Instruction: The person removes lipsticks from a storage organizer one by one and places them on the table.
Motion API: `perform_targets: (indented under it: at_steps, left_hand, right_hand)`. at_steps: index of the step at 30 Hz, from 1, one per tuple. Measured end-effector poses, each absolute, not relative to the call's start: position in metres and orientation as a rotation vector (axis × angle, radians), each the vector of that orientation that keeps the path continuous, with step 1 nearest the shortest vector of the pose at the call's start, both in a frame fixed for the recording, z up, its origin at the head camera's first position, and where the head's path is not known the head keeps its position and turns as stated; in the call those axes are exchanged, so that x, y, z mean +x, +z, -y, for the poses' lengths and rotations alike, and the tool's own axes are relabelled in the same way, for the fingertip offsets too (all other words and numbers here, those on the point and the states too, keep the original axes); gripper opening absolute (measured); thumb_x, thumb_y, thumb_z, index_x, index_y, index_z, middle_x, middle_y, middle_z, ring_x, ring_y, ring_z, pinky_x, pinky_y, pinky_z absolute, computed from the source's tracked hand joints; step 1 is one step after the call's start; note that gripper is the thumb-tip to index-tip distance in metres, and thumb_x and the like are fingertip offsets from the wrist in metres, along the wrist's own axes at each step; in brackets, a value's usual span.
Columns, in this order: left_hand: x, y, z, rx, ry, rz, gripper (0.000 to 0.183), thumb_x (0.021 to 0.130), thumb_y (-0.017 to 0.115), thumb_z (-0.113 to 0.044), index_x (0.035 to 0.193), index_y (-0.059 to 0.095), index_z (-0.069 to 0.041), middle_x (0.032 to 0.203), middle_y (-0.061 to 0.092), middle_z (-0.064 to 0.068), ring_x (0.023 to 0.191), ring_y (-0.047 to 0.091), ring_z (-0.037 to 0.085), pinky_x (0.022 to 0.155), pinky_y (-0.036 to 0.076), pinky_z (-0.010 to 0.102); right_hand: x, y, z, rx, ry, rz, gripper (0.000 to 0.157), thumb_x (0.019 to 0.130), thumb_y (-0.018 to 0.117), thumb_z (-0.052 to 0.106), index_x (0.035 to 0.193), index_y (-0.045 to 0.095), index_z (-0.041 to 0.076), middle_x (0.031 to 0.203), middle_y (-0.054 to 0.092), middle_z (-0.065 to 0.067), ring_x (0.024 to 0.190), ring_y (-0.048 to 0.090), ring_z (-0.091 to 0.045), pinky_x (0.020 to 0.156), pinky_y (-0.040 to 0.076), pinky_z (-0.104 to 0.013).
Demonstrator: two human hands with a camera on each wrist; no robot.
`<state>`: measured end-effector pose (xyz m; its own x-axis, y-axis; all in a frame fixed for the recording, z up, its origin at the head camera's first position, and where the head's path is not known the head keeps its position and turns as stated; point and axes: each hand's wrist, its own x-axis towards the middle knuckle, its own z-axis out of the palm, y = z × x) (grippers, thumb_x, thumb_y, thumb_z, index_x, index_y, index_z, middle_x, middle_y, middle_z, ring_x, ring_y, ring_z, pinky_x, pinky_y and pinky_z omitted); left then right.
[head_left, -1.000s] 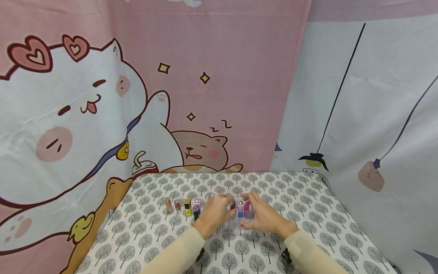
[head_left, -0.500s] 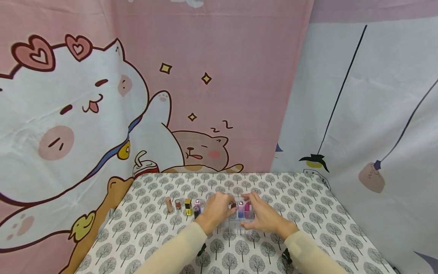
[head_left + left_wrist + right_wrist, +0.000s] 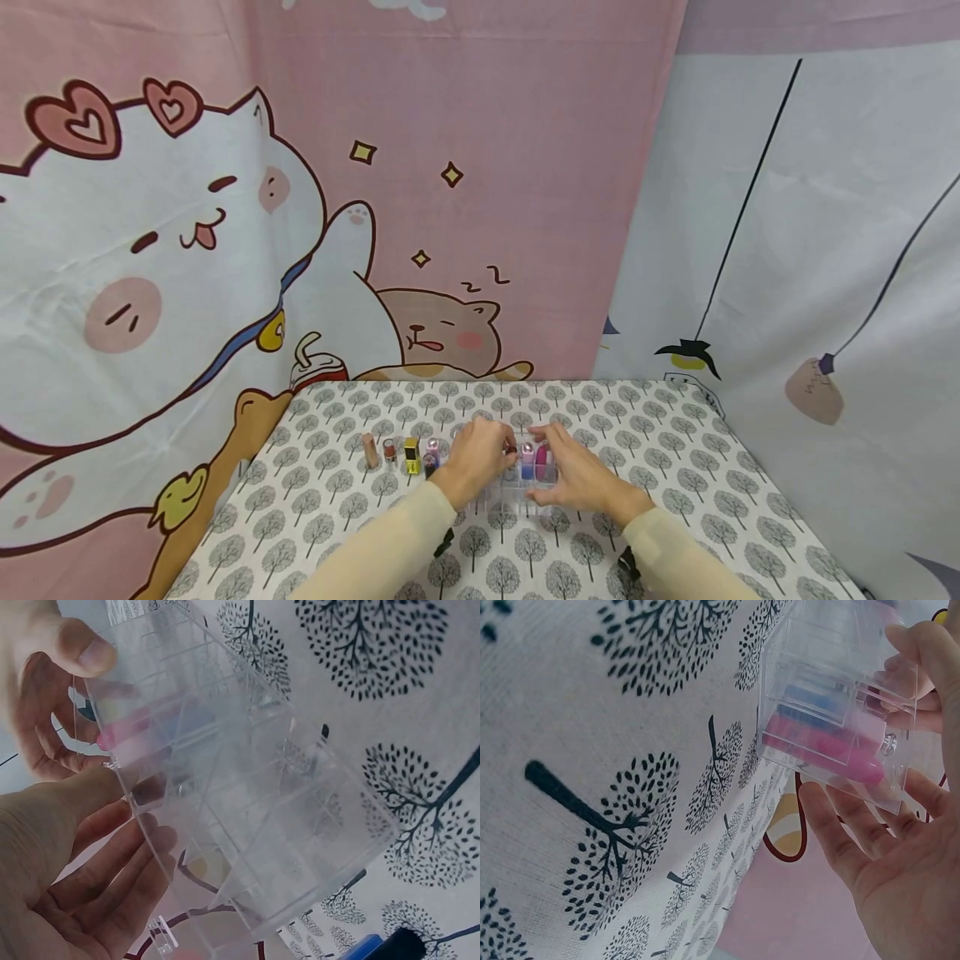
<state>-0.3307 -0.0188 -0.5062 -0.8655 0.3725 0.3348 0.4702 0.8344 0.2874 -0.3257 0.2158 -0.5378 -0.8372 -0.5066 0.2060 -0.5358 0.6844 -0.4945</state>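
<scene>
A clear plastic organizer (image 3: 517,502) with compartments sits on the table between both hands. Inside its right part stand a magenta lipstick (image 3: 542,462) and, beside that, a pink-and-blue lipstick (image 3: 527,463). My left hand (image 3: 474,460) reaches over from the left and pinches the top of a dark red-brown lipstick (image 3: 512,450) standing in the slot to their left. My right hand (image 3: 583,473) grips the organizer's right end, thumb at the front and fingers at the back. In the right wrist view, the fingers (image 3: 840,825) spread along the organizer's edge, next to the magenta lipstick.
Left of the organizer, several lipsticks stand on the tree-print cloth (image 3: 322,492): a beige one (image 3: 370,451), a red-brown one (image 3: 389,452), a yellow-and-black one (image 3: 412,456), a pink-and-blue one (image 3: 433,451) and a dark-topped one (image 3: 429,467). A cartoon-print curtain (image 3: 555,208) hangs behind.
My left hand has shifted slightly to the right, its fingertips now covering more of the dark red-brown lipstick. The right hand and the organizer stay almost in place.
</scene>
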Motion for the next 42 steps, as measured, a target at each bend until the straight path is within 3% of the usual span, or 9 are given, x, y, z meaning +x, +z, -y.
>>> perform_targets:
  at_steps: [15, 24, 32, 42]
  left_hand:
    - [-0.329, -0.495, 0.025, -0.743, -0.552, 2.725, 0.013, 0.097, 0.098, -0.021, 0.107, 0.091, -0.015, 0.106, 0.09, 0.002, 0.083, 0.079, 0.009, 0.071, 0.064, 0.015]
    - [-0.326, -0.487, 0.031, -0.828, -0.592, 2.696, 0.018, 0.098, 0.096, -0.018, 0.114, 0.089, -0.013, 0.112, 0.09, 0.003, 0.09, 0.082, 0.009, 0.077, 0.064, 0.011]
    - [-0.327, -0.48, 0.036, -0.913, -0.608, 2.619, 0.022, 0.096, 0.096, -0.016, 0.116, 0.089, -0.01, 0.11, 0.088, 0.006, 0.09, 0.082, 0.013, 0.075, 0.061, 0.007]
    - [-0.322, -0.474, 0.041, -0.991, -0.624, 2.537, 0.023, 0.099, 0.091, -0.017, 0.121, 0.086, -0.01, 0.114, 0.084, 0.004, 0.098, 0.084, 0.02, 0.083, 0.063, 0.009]
  right_hand:
    - [-0.324, -0.537, -0.216, 0.895, 0.836, 2.798, 0.11, 0.085, 0.105, 0.046, 0.171, 0.046, 0.01, 0.15, 0.065, -0.01, 0.103, 0.071, -0.021, 0.077, 0.062, -0.025]
    - [-0.325, -0.538, -0.217, 0.877, 0.865, 2.821, 0.111, 0.085, 0.105, 0.043, 0.172, 0.044, 0.01, 0.138, 0.064, -0.007, 0.102, 0.071, -0.021, 0.074, 0.061, -0.023]
    - [-0.326, -0.538, -0.216, 0.865, 0.881, 2.84, 0.11, 0.086, 0.104, 0.043, 0.173, 0.043, 0.013, 0.139, 0.064, -0.007, 0.103, 0.071, -0.021, 0.074, 0.061, -0.022]
    - [-0.325, -0.537, -0.217, 0.875, 0.891, 2.811, 0.11, 0.084, 0.105, 0.043, 0.17, 0.045, 0.012, 0.14, 0.067, -0.008, 0.099, 0.072, -0.02, 0.073, 0.062, -0.023]
